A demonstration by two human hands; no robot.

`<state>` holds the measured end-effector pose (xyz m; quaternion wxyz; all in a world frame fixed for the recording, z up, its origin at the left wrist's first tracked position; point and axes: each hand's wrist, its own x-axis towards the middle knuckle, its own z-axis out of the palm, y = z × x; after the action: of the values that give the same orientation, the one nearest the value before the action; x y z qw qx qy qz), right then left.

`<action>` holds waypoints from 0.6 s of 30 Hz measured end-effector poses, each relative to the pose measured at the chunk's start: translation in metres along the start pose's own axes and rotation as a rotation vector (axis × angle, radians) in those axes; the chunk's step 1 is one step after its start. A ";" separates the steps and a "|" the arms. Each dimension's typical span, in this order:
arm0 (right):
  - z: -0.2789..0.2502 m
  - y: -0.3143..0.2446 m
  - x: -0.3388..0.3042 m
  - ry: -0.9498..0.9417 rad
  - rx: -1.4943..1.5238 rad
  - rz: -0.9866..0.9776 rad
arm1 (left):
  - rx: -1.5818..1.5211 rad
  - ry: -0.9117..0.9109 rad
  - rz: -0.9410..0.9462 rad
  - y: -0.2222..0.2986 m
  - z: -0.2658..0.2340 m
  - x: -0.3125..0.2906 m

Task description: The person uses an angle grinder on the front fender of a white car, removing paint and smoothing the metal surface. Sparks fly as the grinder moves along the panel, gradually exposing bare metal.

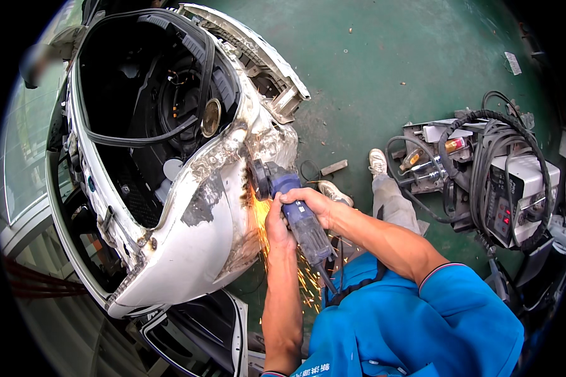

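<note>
Both my hands are wrapped round a blue angle grinder [305, 227]. My left hand [278, 225] closes on its near left side, and my right hand [313, 202] grips the upper right of its body. The grinder's dark head meets the edge of a white car body [188, 261], at a scorched seam where paint is stripped to bare metal. Orange sparks [261, 221] stream down from there, past my left wrist. The disc itself is mostly hidden by the head and guard. A cord leaves the grinder's rear end toward my waist.
At the right stands a boxy machine [525, 188] with coiled black cables [484, 173] and tools beside it. A small block [334, 168] lies on the green floor [358, 75] near my shoes. Below the car leans a dark glazed panel [198, 333]. Another person [66, 43] is at the far left.
</note>
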<state>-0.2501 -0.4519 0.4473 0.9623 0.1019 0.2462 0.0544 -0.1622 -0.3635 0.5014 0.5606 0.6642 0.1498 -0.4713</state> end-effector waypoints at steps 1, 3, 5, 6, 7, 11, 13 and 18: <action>0.000 0.001 0.000 0.006 -0.007 0.001 | -0.005 0.005 0.004 -0.001 0.000 0.000; 0.001 0.000 0.000 0.017 -0.023 -0.001 | -0.013 0.012 0.012 0.000 0.002 -0.002; 0.004 -0.001 -0.002 0.010 -0.015 -0.021 | 0.000 0.000 0.011 -0.001 -0.004 0.003; 0.005 0.000 -0.002 0.005 -0.010 -0.030 | 0.007 -0.004 0.011 -0.001 -0.006 0.005; 0.004 0.001 -0.001 -0.003 -0.005 -0.024 | 0.010 0.011 0.007 -0.002 -0.008 0.005; -0.004 0.002 0.007 -0.010 0.008 -0.009 | 0.016 0.022 -0.005 0.001 -0.002 0.002; -0.007 0.005 0.007 -0.016 0.021 -0.008 | 0.012 0.019 -0.004 -0.001 -0.002 0.001; -0.006 0.001 0.004 -0.031 -0.013 -0.008 | -0.031 0.014 -0.004 -0.001 0.002 -0.002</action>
<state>-0.2492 -0.4493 0.4408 0.9669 0.0954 0.2311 0.0505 -0.1648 -0.3642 0.5023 0.5691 0.6582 0.1623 -0.4654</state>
